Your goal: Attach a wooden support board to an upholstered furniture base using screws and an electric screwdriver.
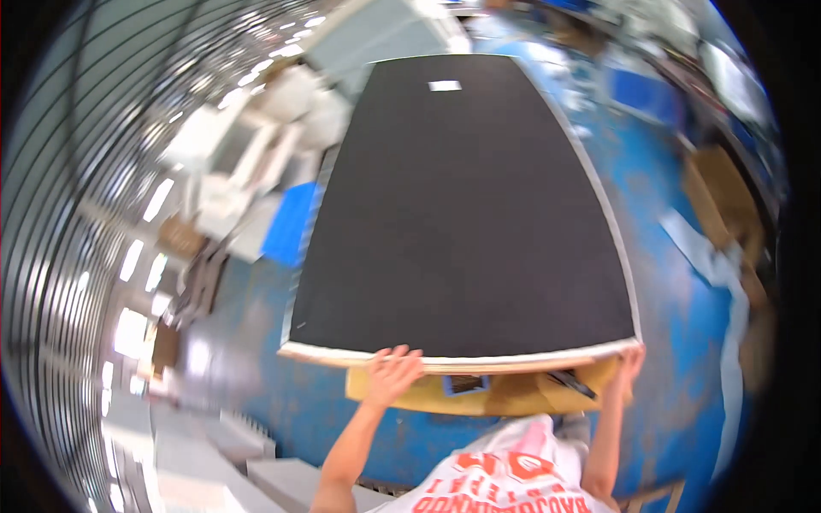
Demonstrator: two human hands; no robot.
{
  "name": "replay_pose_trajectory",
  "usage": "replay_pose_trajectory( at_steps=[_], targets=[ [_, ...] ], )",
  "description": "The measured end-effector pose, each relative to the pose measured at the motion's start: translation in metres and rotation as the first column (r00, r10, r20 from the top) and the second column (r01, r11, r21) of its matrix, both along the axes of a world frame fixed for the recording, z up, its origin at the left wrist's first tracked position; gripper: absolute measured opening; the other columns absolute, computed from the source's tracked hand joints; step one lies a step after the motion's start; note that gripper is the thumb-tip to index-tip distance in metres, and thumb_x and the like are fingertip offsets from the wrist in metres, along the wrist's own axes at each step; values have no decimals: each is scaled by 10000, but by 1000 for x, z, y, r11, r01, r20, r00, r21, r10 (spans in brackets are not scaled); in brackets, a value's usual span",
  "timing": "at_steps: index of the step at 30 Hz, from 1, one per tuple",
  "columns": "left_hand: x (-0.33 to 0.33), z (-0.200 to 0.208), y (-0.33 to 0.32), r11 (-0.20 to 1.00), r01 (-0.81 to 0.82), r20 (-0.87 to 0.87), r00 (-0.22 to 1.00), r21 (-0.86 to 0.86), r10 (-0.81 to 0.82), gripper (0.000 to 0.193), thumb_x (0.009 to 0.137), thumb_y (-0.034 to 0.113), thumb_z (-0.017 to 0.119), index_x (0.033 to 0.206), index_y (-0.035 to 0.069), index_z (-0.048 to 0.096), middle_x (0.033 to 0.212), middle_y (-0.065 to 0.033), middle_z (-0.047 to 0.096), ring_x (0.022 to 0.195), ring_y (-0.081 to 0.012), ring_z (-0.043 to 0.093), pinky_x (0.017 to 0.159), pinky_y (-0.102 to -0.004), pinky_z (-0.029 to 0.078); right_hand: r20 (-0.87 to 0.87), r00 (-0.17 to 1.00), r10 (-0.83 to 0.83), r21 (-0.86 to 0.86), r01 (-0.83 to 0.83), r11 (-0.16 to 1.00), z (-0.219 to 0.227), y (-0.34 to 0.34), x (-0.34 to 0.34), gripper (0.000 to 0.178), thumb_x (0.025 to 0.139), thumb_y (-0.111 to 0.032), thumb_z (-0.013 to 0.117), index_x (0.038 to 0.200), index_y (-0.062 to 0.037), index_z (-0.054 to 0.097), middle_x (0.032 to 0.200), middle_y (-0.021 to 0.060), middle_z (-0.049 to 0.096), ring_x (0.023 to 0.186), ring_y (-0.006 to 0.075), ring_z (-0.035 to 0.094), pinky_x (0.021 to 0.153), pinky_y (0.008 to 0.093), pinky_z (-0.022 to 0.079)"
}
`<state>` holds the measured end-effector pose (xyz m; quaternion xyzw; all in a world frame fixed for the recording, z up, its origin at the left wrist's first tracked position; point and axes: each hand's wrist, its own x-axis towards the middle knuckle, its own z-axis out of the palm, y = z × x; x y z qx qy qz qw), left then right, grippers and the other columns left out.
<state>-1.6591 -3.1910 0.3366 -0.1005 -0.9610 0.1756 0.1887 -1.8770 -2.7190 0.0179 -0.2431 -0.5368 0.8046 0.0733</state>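
Note:
A large flat panel [466, 214] lies in front of me, its top covered in black cloth with a white border. A small white label [445, 85] sits near its far end. My left hand [395, 374] rests on the near edge, left of the middle, with its fingers stretched out over the border. At the near right corner my right hand [631, 363] is closed round the edge; part of its fingers is hidden. Below the near edge shows a yellow-brown shelf [419, 400]. On it are a small blue tray [466, 385] and a dark tool [573, 384] of unclear kind.
Blue worn floor [658, 291] surrounds the panel. A pale strip [727, 282] and cardboard [727, 201] lie to the right. Left of the panel stand a blue object [291, 224] and blurred white pieces [227, 188]. Grey boxes [197, 453] are at the lower left.

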Motion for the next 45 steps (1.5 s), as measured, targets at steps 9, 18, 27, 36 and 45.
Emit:
replay_pose_trajectory(
  at_steps=[9,18,27,36,45],
  targets=[
    [46,23,-30,996,-15,-72,997,-87,9,400,910,243,631,1308,226,594,1443,46,567,1364,-200,511,1169,-480,335,-194,527,828,948,-117,296,256,-223,123,797,805,-185,770,1500,-63,399,1587,170,354,1502,354,286,1243,545,169],
    [123,59,-107,737,-12,-435,800,676,413,512,814,85,741,1304,54,594,1336,-101,614,1290,-293,559,1073,-437,441,-225,524,821,967,226,121,261,-303,149,547,749,-220,792,1266,-122,642,1411,102,587,1363,353,475,1150,553,275],
    [166,18,-203,309,256,-398,490,916,776,572,819,118,807,1333,7,584,1323,-169,626,1268,-352,566,1089,-446,429,-267,472,840,953,260,157,239,-307,156,580,747,-187,791,1299,-89,643,1412,117,603,1359,342,494,1143,523,282],
    [167,23,-199,254,277,-366,517,927,774,573,806,124,832,1319,9,603,1330,-160,638,1264,-348,577,1063,-432,455,-226,472,852,972,162,168,240,-301,150,584,723,-137,805,1287,-89,662,1410,92,613,1379,301,484,1154,490,255],
    [163,26,-198,244,324,-390,531,914,752,580,806,83,820,1334,12,591,1384,-152,610,1314,-347,536,1094,-441,427,-193,468,862,981,77,178,242,-302,148,603,712,-79,805,1298,-96,664,1438,78,598,1401,278,469,1160,465,246]
  ],
)
